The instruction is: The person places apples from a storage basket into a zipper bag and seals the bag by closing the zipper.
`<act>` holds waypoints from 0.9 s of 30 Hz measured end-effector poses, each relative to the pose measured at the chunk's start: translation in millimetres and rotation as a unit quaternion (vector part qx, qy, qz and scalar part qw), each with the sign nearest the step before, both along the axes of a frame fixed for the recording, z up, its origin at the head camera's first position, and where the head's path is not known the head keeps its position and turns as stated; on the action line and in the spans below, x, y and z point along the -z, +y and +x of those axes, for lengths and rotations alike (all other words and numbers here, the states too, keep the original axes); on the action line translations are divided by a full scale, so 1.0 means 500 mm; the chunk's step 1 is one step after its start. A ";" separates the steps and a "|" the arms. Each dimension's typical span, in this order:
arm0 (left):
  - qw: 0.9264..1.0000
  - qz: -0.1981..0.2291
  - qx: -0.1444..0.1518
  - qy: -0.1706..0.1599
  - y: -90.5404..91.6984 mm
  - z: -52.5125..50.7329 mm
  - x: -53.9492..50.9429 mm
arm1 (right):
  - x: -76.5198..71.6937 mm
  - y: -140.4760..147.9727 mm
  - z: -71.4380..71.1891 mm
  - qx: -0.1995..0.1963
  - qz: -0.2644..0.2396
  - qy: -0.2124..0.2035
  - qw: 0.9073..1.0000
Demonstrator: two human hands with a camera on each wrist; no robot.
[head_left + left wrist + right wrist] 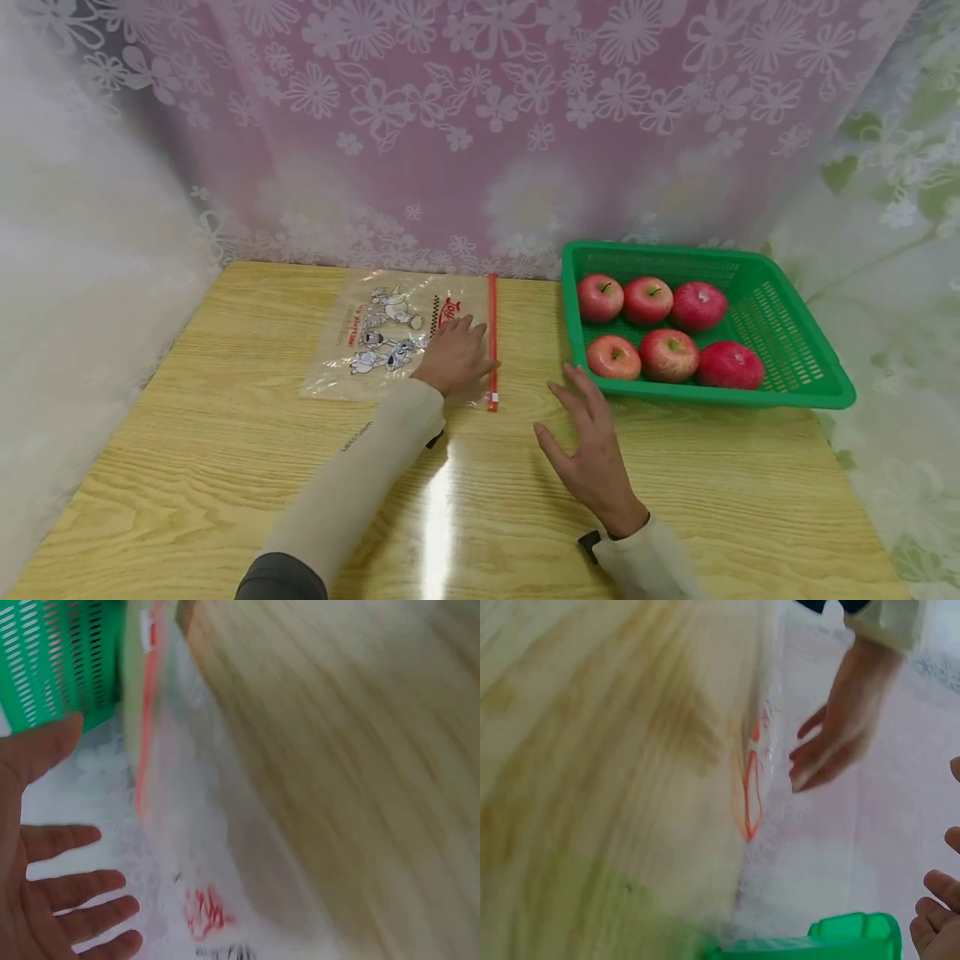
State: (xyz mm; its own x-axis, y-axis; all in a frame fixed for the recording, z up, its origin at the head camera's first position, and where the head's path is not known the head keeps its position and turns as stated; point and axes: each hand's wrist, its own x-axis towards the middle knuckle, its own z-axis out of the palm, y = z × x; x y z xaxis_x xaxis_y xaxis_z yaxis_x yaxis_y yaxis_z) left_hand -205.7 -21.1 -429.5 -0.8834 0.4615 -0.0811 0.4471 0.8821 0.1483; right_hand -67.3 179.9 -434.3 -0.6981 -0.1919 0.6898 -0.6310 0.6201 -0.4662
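Here's the left hand (455, 358), poised over the clear plastic bag (403, 321), fingers extended and slightly apart, gripping nothing, with a gap showing beneath it from the right wrist! The bag lies flat under that hand, most of it spread to the hand's left, cartoon figures and red lettering across it. And there's the red zip strip (492, 329), just right of the left fingers, thumb tip crossing above it. Over to the right hand (592, 458): fingers and thumb spread wide, nothing in its hold, above the wooden table (525, 525). The green basket (795, 398) sits just beyond and to the right of it, four apples (648, 301) and two deeper pink fruits (732, 365) gathered towards its left end. Beyond both hands hangs a pink flowered cloth (450, 158)
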 end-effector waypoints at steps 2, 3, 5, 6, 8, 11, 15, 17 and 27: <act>1.000 -0.014 -0.017 0.004 0.018 -0.006 0.007 | 0.005 -0.007 -0.004 -0.007 0.002 -0.007 1.000; 0.999 -0.018 -0.026 0.005 0.026 -0.007 0.011 | 0.007 -0.011 -0.006 -0.009 0.004 -0.007 1.000; 0.999 -0.016 -0.047 0.005 0.041 -0.008 0.018 | 0.011 -0.016 -0.010 -0.011 0.005 -0.011 1.000; 0.998 -0.013 -0.057 0.005 0.047 -0.007 0.021 | 0.013 -0.019 -0.012 -0.012 0.004 -0.014 1.000; 0.997 -0.007 -0.074 0.003 0.059 -0.004 0.026 | 0.015 -0.023 -0.017 -0.010 0.003 -0.018 1.000; 0.996 0.000 -0.093 0.006 0.071 0.000 0.031 | 0.017 -0.028 -0.022 -0.003 0.004 -0.029 1.000; 0.994 0.004 -0.109 0.016 0.078 0.002 0.035 | 0.019 -0.033 -0.029 0.005 0.008 -0.045 0.999; 0.993 0.008 -0.116 0.022 0.080 0.001 0.036 | 0.021 -0.034 -0.034 0.010 0.010 -0.050 0.999; 0.990 -0.004 -0.140 0.022 0.099 -0.008 0.036 | 0.019 -0.043 -0.059 0.020 -0.006 -0.103 0.994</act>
